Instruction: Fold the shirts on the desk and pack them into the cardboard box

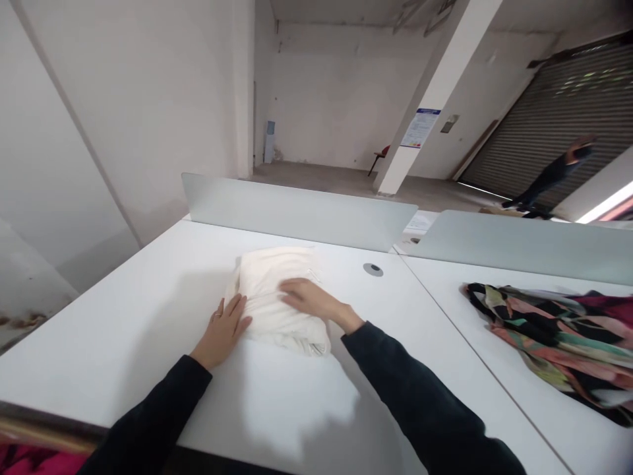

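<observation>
On a white table (420, 316), folded cream cloth (264, 297), wrinkled, roughly rectangular

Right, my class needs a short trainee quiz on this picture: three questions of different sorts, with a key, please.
1. Multiple choice. What lies under the right hand?
A) A book
B) The white cloth
C) A cup

2. True or false. In the picture, the patterned cloth lies to the right of the white cloth.

3. Fill in the missing word. The left hand wears a ____ on one finger.

Key:
1. B, the white cloth.
2. True.
3. Ring.
</observation>
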Motion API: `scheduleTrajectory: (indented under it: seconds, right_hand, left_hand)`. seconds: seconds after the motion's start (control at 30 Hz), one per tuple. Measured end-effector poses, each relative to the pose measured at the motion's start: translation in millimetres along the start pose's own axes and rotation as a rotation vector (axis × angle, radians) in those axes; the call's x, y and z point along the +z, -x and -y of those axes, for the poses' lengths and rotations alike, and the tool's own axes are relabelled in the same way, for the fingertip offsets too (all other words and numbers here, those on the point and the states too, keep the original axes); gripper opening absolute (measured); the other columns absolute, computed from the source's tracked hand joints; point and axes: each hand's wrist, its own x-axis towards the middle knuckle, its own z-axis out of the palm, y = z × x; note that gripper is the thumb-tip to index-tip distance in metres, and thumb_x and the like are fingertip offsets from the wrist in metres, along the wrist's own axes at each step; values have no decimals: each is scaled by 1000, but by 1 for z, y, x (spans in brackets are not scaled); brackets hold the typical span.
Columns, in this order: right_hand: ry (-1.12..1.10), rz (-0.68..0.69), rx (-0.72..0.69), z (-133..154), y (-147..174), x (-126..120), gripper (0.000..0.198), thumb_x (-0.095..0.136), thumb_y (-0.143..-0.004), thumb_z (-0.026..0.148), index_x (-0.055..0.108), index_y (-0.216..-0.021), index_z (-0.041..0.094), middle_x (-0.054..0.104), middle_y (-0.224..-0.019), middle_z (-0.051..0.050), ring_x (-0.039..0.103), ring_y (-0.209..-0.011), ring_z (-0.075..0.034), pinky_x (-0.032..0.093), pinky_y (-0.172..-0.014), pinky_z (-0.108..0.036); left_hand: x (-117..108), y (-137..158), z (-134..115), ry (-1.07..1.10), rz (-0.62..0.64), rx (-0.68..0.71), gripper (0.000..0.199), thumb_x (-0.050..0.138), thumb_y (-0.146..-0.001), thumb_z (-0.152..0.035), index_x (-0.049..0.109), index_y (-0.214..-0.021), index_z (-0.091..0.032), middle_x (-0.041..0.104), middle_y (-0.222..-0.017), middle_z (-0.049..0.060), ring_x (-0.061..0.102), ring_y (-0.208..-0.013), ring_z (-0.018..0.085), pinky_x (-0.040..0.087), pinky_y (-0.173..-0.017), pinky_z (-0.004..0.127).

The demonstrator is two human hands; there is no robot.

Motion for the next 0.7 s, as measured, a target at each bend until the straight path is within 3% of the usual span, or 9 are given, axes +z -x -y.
scheduleTrajectory:
  seconds: [0.07,0.13,0.2,0.27,0.33,0.47,0.53,0.63,0.7]
  right_hand:
    - [-36,-213,207,-25,16,-6,28,52,-90,34,67,-106,17,61,-125,-13,53,-122,-27,38,-108,-44]
    - [-132,-386,451,-44,32,-8,33,59,-85,36,65,-110,17,56,-131,-14,50,-126,-28,39,-108,-43]
    - [-350,-426,661,-54,44,-6,48,60,-83,41,58,-123,16,53,-134,-15,55,-119,-27,47,-99,-40]
    - [-613,-370,796,-55,52,-5,65,58,-84,50,45,-137,15,54,-132,-17,62,-106,-24,54,-83,-33]
    - [-780,-329,849,-53,55,-4,76,56,-84,55,34,-144,14,58,-127,-17,65,-95,-21,54,-73,-28]
    - [-818,-336,863,-51,56,-4,78,58,-84,55,32,-147,16,58,-128,-15,64,-92,-18,52,-67,-22]
    - [-828,-340,849,-53,56,-3,78,59,-84,54,33,-147,17,58,-127,-14,63,-93,-18,51,-67,-22]
    - [-851,-362,863,-57,55,-1,79,60,-83,54,34,-147,15,59,-125,-14,63,-92,-19,51,-68,-23]
    - [-868,-373,865,-57,51,-2,82,61,-82,56,34,-146,14,59,-126,-16,62,-93,-21,51,-69,-24]
  left_hand:
    - [-5,-5,6,189,33,-23,53,29,-97,-46,48,-138,-19,46,-147,11,39,-138,22,29,-116,44]
    - [-7,-10,11,377,-18,-118,52,33,-95,-48,52,-133,-18,44,-149,11,40,-138,22,30,-115,41]
    - [-6,-14,13,521,-129,-232,51,42,-91,-49,53,-130,-18,42,-149,12,40,-137,23,35,-113,40]
    - [-6,-16,12,644,-193,-332,55,50,-87,-50,49,-132,-20,43,-146,13,43,-134,25,40,-108,41]
    - [-8,-18,7,759,-243,-416,57,54,-86,-48,46,-135,-20,44,-145,14,45,-133,26,42,-107,42]
    - [-23,-11,-4,945,-440,-476,50,49,-90,-46,47,-133,-21,42,-148,13,41,-137,27,40,-109,44]
    - [-32,-2,-5,1049,-504,-471,58,46,-90,-50,41,-139,-20,47,-144,16,51,-128,28,45,-104,47]
    - [-41,15,5,1082,-486,-489,78,49,-87,-55,20,-151,-21,58,-131,19,66,-106,27,50,-98,50]
    - [-44,24,15,982,-430,-492,85,50,-85,-55,11,-153,-21,63,-125,18,68,-103,27,49,-98,51]
